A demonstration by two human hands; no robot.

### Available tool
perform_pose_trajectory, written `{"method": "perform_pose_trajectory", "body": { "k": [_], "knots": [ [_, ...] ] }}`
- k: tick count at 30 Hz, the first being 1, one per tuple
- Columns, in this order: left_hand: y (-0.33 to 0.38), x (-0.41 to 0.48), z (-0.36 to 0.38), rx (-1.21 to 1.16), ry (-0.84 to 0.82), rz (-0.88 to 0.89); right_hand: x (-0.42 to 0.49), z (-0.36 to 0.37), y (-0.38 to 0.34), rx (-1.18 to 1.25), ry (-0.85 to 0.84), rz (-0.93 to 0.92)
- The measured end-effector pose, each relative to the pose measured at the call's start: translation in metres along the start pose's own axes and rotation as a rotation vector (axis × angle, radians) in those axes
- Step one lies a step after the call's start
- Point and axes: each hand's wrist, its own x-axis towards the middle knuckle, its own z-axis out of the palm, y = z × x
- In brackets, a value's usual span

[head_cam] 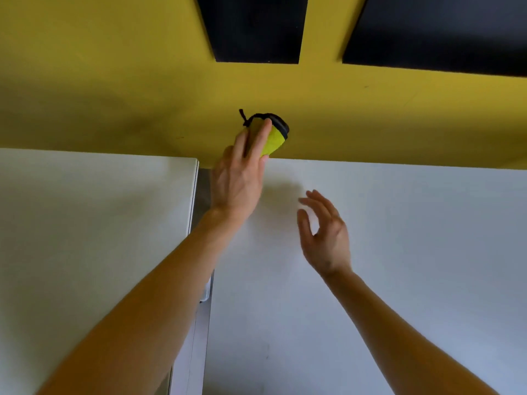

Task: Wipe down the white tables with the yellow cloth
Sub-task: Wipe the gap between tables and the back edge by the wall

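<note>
The left hand point(239, 183) reaches to the far edge of the right tabletop point(399, 252), its grip grasping the bunched yellow cloth point(273, 141) against the yellow wall point(114, 81), probably to start a stroke from the back. The right hand point(325, 238) hovers released, fingers loose, likely for balance. The left tabletop point(85, 223) sits beside it across a gap. No writing is readable.

Shows a lime-yellow cloth point(274, 141) bound in black along its rim and cord at the far edge of the plain white right table point(399, 229), a matching plain white left table point(85, 223), a dull grey gap point(203, 189) between them, and a flat mustard-yellow wall point(114, 67) bearing two plain black panels point(256, 27) point(442, 29).
</note>
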Motion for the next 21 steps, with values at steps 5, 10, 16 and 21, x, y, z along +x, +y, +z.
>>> {"method": "perform_pose_trajectory", "body": {
  "k": [5,10,16,21],
  "knots": [
    [0.018,-0.065,0.006,-0.224,-0.193,0.031,0.026,-0.022,-0.017,-0.184,0.284,0.038],
    [-0.026,-0.116,0.037,-0.068,-0.097,-0.041,0.030,0.054,-0.039,-0.413,-0.072,0.158],
    [-0.024,-0.128,0.042,-0.037,-0.055,-0.071,0.045,0.033,0.002,-0.484,-0.122,-0.130],
    [-0.022,-0.127,0.043,-0.003,-0.030,-0.099,0.123,0.019,0.024,-0.594,-0.133,-0.147]
  ]
}}
